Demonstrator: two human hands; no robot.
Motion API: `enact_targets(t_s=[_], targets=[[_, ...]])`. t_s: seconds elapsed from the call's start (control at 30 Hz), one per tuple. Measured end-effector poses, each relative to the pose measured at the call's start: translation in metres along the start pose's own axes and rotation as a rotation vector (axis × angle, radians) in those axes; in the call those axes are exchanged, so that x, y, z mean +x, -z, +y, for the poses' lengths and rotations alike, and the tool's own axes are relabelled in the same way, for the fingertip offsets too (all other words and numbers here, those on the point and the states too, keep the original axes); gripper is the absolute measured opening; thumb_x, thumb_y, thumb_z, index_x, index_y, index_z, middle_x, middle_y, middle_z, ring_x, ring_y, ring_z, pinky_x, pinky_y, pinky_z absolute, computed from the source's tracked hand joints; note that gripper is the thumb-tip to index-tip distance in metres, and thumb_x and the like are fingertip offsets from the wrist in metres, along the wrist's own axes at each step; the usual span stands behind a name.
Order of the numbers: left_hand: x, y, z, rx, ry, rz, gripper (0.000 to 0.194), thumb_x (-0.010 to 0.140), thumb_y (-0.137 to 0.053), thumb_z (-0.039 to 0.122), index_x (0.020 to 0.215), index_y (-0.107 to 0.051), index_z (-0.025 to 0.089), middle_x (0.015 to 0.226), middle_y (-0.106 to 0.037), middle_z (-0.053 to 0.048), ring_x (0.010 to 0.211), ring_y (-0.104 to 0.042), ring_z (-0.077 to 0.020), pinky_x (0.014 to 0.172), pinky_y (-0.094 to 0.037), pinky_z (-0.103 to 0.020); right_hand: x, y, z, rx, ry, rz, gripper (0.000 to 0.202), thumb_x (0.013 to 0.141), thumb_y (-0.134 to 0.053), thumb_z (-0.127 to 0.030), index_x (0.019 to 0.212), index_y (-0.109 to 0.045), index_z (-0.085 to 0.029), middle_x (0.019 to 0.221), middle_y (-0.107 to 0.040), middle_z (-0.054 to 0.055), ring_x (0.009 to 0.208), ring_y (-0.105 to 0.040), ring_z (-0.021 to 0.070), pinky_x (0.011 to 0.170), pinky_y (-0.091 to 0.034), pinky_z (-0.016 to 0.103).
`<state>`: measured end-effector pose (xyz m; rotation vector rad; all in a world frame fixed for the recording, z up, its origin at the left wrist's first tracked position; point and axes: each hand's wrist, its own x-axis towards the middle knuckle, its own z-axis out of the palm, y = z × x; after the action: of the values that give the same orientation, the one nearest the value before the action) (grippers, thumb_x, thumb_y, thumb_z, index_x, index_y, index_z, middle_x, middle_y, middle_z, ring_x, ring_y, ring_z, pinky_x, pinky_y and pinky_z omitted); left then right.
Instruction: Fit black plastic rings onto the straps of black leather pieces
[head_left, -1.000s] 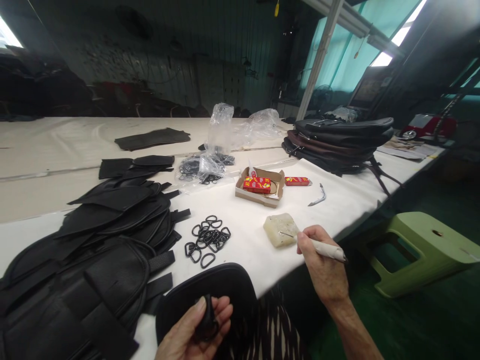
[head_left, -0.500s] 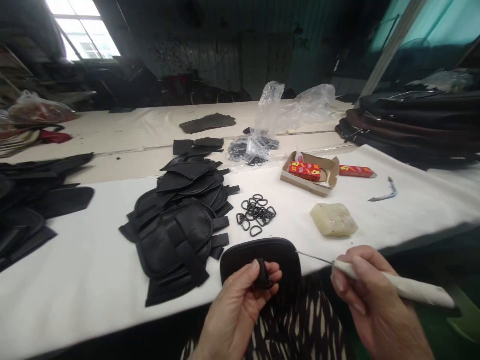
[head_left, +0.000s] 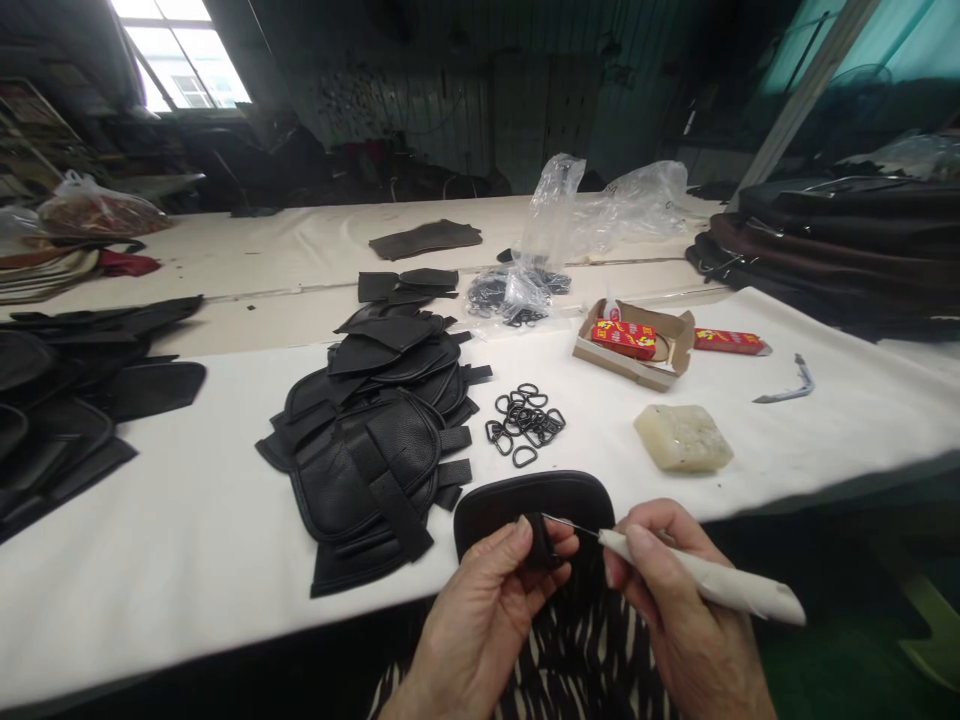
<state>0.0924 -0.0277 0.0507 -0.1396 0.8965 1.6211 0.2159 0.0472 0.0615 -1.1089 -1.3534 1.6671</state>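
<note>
My left hand (head_left: 491, 600) pinches a small folded black strap (head_left: 541, 543) at the table's front edge. Behind it lies a rounded black leather piece (head_left: 487, 502), partly hidden by my fingers. My right hand (head_left: 675, 585) is closed round the white handle (head_left: 735, 588) of a thin metal tool. The tool's tip meets the top of the strap. Black D-rings (head_left: 525, 456) lie in a loose pile beyond the leather piece, and a pale waxy block (head_left: 682, 440) rests to their right.
Stacked black leather pieces (head_left: 364, 470) lie left of the rings, with more (head_left: 67, 400) at the far left. Behind are a cardboard box (head_left: 637, 370), a red packet (head_left: 729, 342), a plastic bag (head_left: 555, 215) and piled dark bags (head_left: 847, 250). A bent tool (head_left: 805, 375) lies right.
My right hand has moved left, bringing the tool's tip from beside the leather piece to the strap in my left hand. The whole view has shifted slightly.
</note>
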Motion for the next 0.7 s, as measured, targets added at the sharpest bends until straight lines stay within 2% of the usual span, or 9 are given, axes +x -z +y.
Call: enact_targets(t_s=[0.13,0.33,0.53,0.7], targets=[[-0.0005,-0.0001,0.0000,-0.011,-0.001,0.000,0.018,0.081,-0.060,0.019,0.082,-0.073,0.007,0.093,-0.071,-0.015,0.087,-0.064,-0.0213,0.084,-0.049,-0.033,-0.0013,-0.0055,0.0002,0.002,-0.006,-0.031,0.032,0.078,-0.058,-0.049,0.067,-0.050,-0.020,0.058,-0.051,-0.002,0.056,-0.043,0.0129,0.050,-0.034,0.021],[0.0007,-0.0023,-0.0025,0.005,-0.032,0.022,0.019,0.079,-0.062,0.022,0.082,-0.073,0.006,0.092,-0.071,-0.015,0.084,-0.064,-0.0208,0.081,-0.050,-0.033,-0.0017,-0.0074,0.0008,-0.079,0.041,-0.044,0.032,0.078,-0.056,-0.048,0.063,-0.052,-0.020,0.055,-0.051,-0.002,0.052,-0.040,0.0117,0.047,-0.031,0.021],[0.0006,-0.0089,-0.0075,0.014,-0.107,0.085,0.021,0.078,-0.062,0.025,0.072,-0.072,0.007,0.076,-0.070,-0.011,0.071,-0.062,-0.0174,0.074,-0.051,-0.032,-0.0015,-0.0036,-0.0041,-0.258,0.258,-0.104,0.028,0.077,-0.057,-0.042,0.061,-0.054,-0.020,0.056,-0.051,-0.002,0.050,-0.042,0.0120,0.046,-0.032,0.023],[0.0012,-0.0091,-0.0088,-0.011,-0.129,0.086,0.021,0.078,-0.062,0.024,0.070,-0.070,0.007,0.074,-0.069,-0.010,0.068,-0.062,-0.0157,0.071,-0.051,-0.030,-0.0050,-0.0037,-0.0071,-0.312,0.407,-0.153,0.024,0.078,-0.058,-0.036,0.060,-0.053,-0.021,0.054,-0.050,-0.003,0.044,-0.038,0.0100,0.043,-0.029,0.024]])
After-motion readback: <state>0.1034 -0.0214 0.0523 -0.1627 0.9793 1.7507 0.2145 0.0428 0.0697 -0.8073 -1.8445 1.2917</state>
